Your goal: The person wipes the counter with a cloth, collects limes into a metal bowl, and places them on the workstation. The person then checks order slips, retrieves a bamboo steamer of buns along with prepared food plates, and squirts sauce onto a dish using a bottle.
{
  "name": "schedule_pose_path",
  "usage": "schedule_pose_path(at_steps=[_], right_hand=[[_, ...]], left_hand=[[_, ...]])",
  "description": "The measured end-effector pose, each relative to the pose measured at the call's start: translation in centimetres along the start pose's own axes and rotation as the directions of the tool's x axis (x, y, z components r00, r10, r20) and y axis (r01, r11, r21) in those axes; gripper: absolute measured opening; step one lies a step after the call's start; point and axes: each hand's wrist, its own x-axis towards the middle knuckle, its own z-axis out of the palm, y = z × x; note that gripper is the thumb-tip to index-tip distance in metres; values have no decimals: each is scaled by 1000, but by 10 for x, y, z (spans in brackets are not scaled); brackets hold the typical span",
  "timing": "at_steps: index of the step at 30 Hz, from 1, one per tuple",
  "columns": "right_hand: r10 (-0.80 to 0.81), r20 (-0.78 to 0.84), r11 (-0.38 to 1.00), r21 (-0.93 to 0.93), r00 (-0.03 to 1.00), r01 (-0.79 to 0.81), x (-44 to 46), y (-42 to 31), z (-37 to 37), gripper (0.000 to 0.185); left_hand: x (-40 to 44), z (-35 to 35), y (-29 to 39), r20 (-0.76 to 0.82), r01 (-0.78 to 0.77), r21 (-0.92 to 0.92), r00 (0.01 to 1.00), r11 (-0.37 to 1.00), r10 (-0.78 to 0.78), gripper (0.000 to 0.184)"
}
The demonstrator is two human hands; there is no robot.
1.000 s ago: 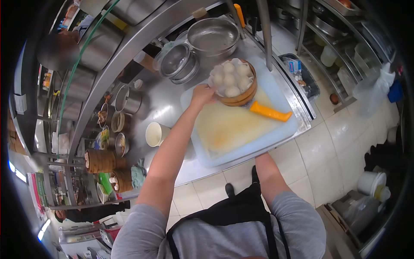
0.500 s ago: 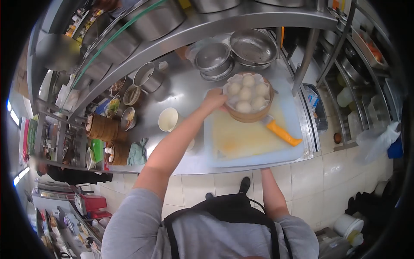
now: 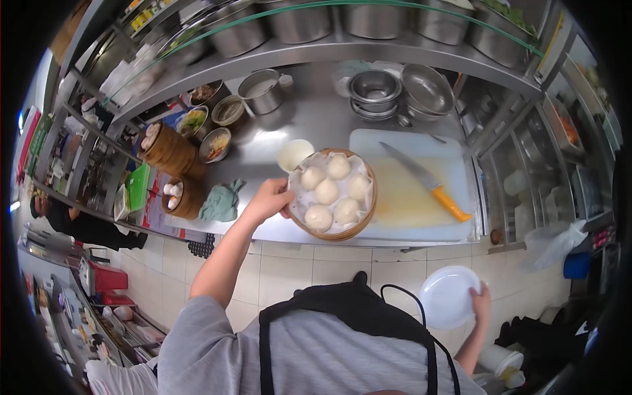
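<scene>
My left hand (image 3: 268,199) grips the left rim of a round bamboo steamer (image 3: 374,197). Several pale, round buns (image 3: 326,191) sit in it on white paper. The steamer is in front of the left part of a white cutting board (image 3: 455,161). On that board lies a knife (image 3: 413,166) with an orange handle. Low on the right, my right hand (image 3: 481,299) holds a round white plate (image 3: 444,296) by its edge, beyond the counter's front edge. A pale round container (image 3: 295,154) stands just behind the steamer.
Metal bowls (image 3: 374,89) stand at the counter's back. Stacked bamboo steamers (image 3: 172,150), a small steamer (image 3: 184,204) and a green cloth (image 3: 222,202) are on the left. A steel shelf (image 3: 316,52) with pots spans overhead. Another person (image 3: 69,220) is at the far left.
The steamer has come toward me and left, off the board's back part, in my left hand. My right hand, hidden below the counter before, now shows with the white plate. The camera view has shifted.
</scene>
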Motion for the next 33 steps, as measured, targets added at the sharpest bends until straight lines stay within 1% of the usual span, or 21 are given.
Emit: schedule_pose_path(at_steps=[1, 2, 4, 6, 9, 11, 12, 13, 14, 16, 19, 20, 23, 24, 25, 27, 29, 30, 31, 32, 33], right_hand=[[-22, -21, 993, 116, 1000, 25, -10, -21, -19, 48], [-30, -22, 994, 108, 999, 32, -26, -54, -32, 48], [-137, -48, 932, 333, 989, 145, -59, -137, -36, 40], [-334, -124, 861, 363, 934, 356, -62, -183, -3, 37], [-513, -112, 754, 414, 851, 509, -106, -293, 72, 29], [-651, -22, 676, 438, 759, 593, -122, -340, 141, 31], [-666, 30, 615, 587, 745, 526, -128, -357, 188, 32], [-744, 97, 578, 591, 661, 563, -151, -385, 216, 34], [-735, 208, 560, 723, 646, 404, -174, -405, 254, 36], [-776, 354, 564, 760, 523, 323, -226, -443, 315, 35], [-770, 529, 597, 795, 356, 111, -303, -486, 394, 33], [-737, 607, 637, 771, 297, 5, -324, -497, 407, 32], [-686, 719, 704, 695, 109, -149, -365, -522, 469, 31], [-722, 687, 691, 722, 78, 38, -379, -535, 482, 27], [-713, 700, 702, 712, 40, 39, -394, -549, 493, 27], [-636, 772, 768, 634, 10, -91, -421, -577, 508, 25], [-615, 785, 788, 609, -72, -96, -430, -600, 546, 24], [-610, 784, 793, 603, -119, -92, -438, -614, 570, 24], [-606, 778, 795, 600, -165, -92, -452, -631, 591, 24], [-604, 784, 797, 599, -143, -81, -483, -650, 589, 25], [-597, 784, 801, 593, -169, -79, -499, -662, 609, 25]], left_hand=[[-16, -12, -12, -6, -1, -10, 1000, 1000, 1, 16], [-31, -25, -26, -40, 7, -34, 999, 999, -8, 16], [-63, -51, -56, -111, 16, -69, 994, 998, -23, 17], [-95, -74, -78, -159, 14, -103, 987, 995, -30, 17], [-146, -113, -112, -266, 23, -147, 962, 989, -62, 18], [-180, -135, -136, -321, 15, -175, 945, 984, -72, 21], [-199, -145, -140, -356, 7, -194, 931, 981, -78, 22], [-212, -154, -152, -373, 4, -166, 926, 986, -66, 21], [-228, -164, -163, -405, -17, -163, 913, 986, -51, 21], [-263, -185, -179, -446, 49, -213, 884, 976, -142, 22], [-306, -216, -210, -527, 42, -226, 835, 973, -158, 20], [-314, -223, -218, -567, 52, -245, 802, 968, -187, 20], [-348, -258, -249, -628, 163, -213, 733, 963, -263, 22], [-356, -269, -257, -638, 136, -279, 714, 951, -290, 24], [-364, -281, -264, -641, 109, -342, 700, 933, -317, 25], [-377, -307, -275, -646, 126, -356, 682, 926, -342, 26], [-389, -332, -290, -617, 7, -515, 690, 857, -377, 32], [-396, -346, -305, -638, 0, -514, 669, 858, -383, 32], [-405, -357, -328, -699, -66, -574, 557, 816, -447, 39], [-412, -368, -349, -739, -141, -619, 438, 772, -512, 46], [-414, -375, -364, -748, -147, -617, 414, 773, -519, 46]])
